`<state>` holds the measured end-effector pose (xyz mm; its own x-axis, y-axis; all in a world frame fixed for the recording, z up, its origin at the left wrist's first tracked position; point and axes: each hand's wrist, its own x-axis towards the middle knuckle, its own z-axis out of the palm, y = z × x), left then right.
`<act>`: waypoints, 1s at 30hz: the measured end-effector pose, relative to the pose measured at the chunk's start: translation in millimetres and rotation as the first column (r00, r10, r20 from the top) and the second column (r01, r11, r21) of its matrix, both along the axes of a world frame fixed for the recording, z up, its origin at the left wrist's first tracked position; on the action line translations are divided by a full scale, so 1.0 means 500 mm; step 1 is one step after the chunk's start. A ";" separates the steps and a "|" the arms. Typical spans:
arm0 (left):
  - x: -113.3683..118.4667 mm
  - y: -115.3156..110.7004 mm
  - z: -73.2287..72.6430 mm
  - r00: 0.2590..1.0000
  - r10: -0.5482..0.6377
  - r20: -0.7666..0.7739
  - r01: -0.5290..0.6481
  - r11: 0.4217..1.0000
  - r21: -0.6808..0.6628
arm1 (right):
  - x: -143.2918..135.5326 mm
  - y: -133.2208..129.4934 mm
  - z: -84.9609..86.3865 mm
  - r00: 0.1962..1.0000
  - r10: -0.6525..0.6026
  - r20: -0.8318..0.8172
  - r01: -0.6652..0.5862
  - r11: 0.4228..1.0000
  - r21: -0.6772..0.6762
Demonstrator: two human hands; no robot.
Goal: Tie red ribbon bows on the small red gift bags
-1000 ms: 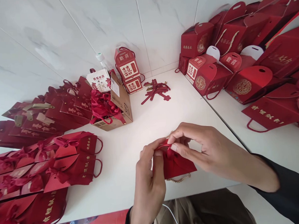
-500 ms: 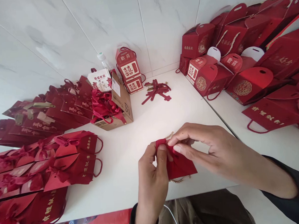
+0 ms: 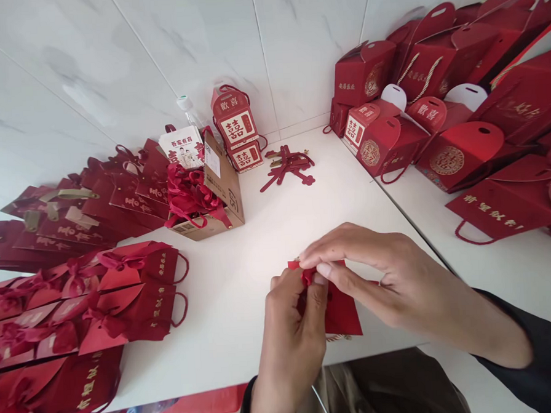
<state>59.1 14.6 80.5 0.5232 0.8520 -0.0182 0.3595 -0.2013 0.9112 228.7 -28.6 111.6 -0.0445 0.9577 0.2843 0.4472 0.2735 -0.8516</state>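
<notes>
A small red gift box (image 3: 343, 314) with a twisted cord handle stands on the white table near its front edge, partly covered by both hands. Above it, a red ribbon (image 3: 308, 277) is bunched between my fingers. My left hand (image 3: 293, 319) pinches the ribbon between thumb and forefinger on the left side. From the right, my right hand (image 3: 371, 269) is closed with thumb and fingertips at the same bit of ribbon. The fingers hide most of the ribbon and the top of the box.
A cardboard box (image 3: 226, 190) of red ribbons stands behind, left of some dark red strips (image 3: 289, 166). Red boxes with bows (image 3: 128, 313) line the left side. More red gift boxes (image 3: 460, 157) crowd the right. Two small boxes (image 3: 238, 128) are stacked by the tiled wall.
My left hand has moved right, nearer my right fingertips. The ribbon is now bunched between both hands, and the red box has turned slightly.
</notes>
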 end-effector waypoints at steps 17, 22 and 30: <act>-0.016 -0.001 0.015 0.957 0.168 0.237 -0.028 0.866 -0.499 | 0.007 -0.005 -0.023 0.998 -0.056 0.008 0.056 0.993 -0.102; -0.015 0.001 0.014 0.928 0.218 0.302 -0.036 0.860 -0.508 | 0.005 -0.011 -0.029 1.000 -0.011 0.019 0.013 0.993 -0.115; -0.019 0.006 0.017 0.944 0.181 0.275 -0.015 0.859 -0.512 | 0.003 -0.013 -0.041 1.000 0.009 0.003 -0.009 0.988 -0.152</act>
